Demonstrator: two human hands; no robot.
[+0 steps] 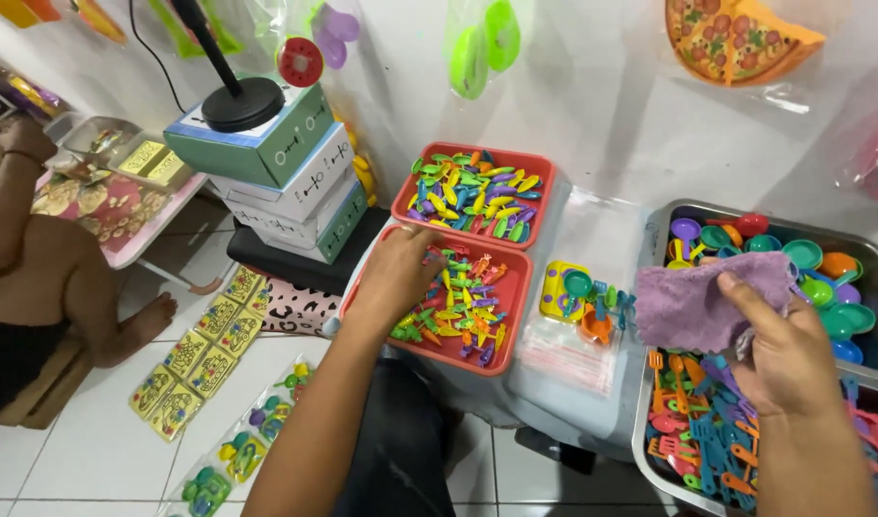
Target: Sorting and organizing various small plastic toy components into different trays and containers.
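Carefully, the left hand (398,273) is pinching among small toy pieces (458,311) in the near red tray (516,330); fingertip picking suits them. The right hand (784,354) is gripping a purple cloth (707,302).

I see a brightly and evenly lit indoor scene, with soft light that seems to come from above and leaves only faint shadows. The white wall (592,105) looks slightly washed out. Clear plastic bags (745,57) hanging on it catch pale glare. The metal tray (669,215) rim shows small highlights. Focus is sharp at the centre; straight lines bend at the frame edges, a wide-angle distortion. Colours are saturated.
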